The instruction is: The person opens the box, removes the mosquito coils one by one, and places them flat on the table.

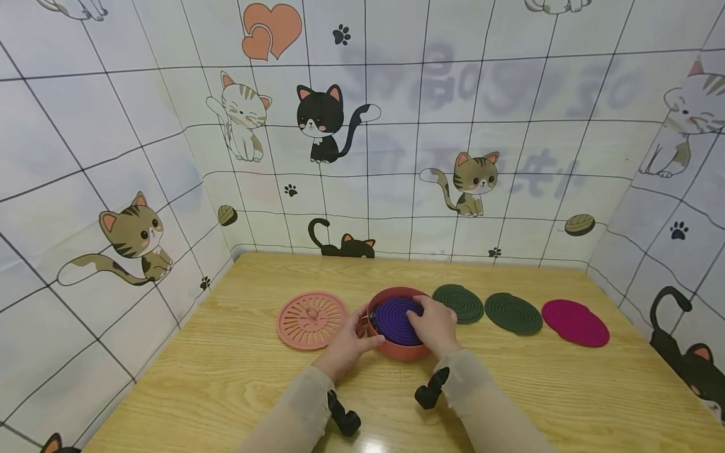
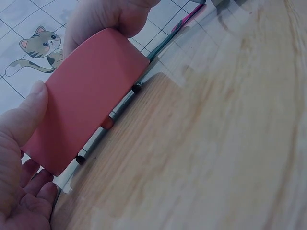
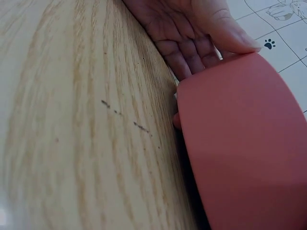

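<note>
left hand (image 1: 347,343): round red box (image 1: 403,353) is gripped | right hand (image 1: 437,324): purple ribbed disc (image 1: 393,321) is pinched, inside | outside, rightward: green discs (image 1: 513,314), magenta discs (image 1: 576,323)

The container (image 1: 403,352) is plain coral red; the round mat (image 1: 396,319) in it is deep violet-blue with concentric rings. The slotted lid (image 1: 311,324) is salmon pink, its slots radiating. Two ringed mats (image 1: 513,313) are dark green; the ringed piece (image 1: 575,322) beyond is magenta. The surface (image 1: 226,377) shows yellow-brown wood grain. The whitish wall covering (image 1: 391,195) bears black grid lines, brown, black and white cats, dark paw prints and an orange heart (image 1: 286,31).
</note>
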